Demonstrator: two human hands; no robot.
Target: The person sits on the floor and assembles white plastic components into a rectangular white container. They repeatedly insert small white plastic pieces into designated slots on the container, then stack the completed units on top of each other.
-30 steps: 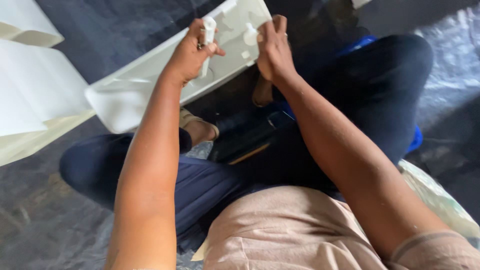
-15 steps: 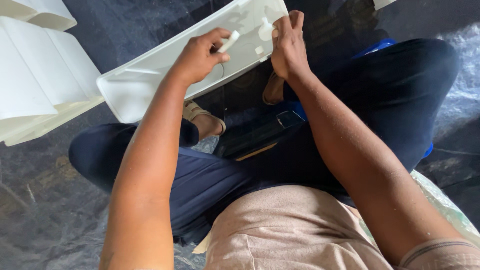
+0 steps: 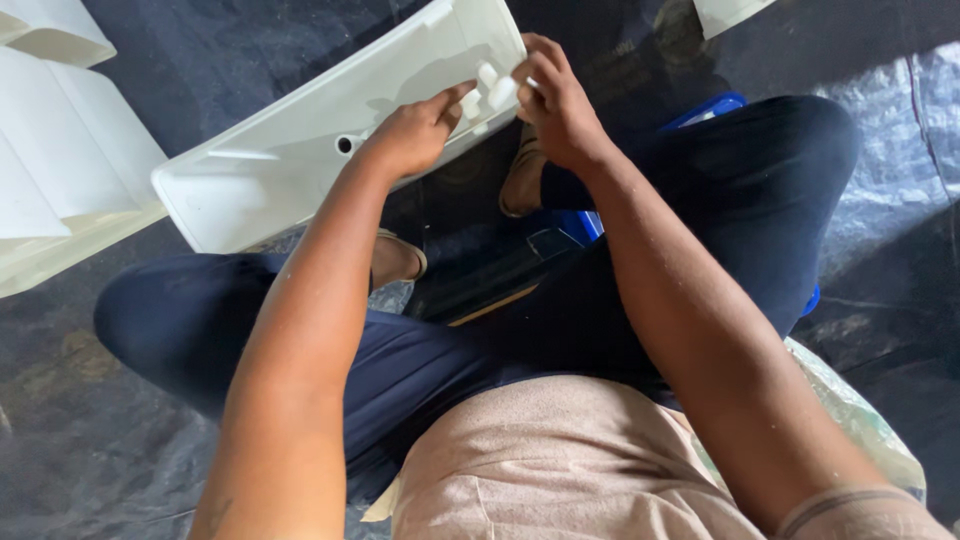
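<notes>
Sheeting, dark and crinkled, spreads wide around the long white plastic tray held above the seated person's knees.

More white moulded pieces are stacked left of the tray, near its end — a blue object shows right of it, behind a leg. The left hand curls over the tray's near rim, fingers bent inside; the right hand pinches a small white clip at the tray's right end.

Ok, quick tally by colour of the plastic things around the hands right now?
White moulded panel held by left hand and right hand: 1
Other white moulded pieces, left stack and top-right piece: at least 2
Blue item under the leg: 1
Total: at least 4
</notes>
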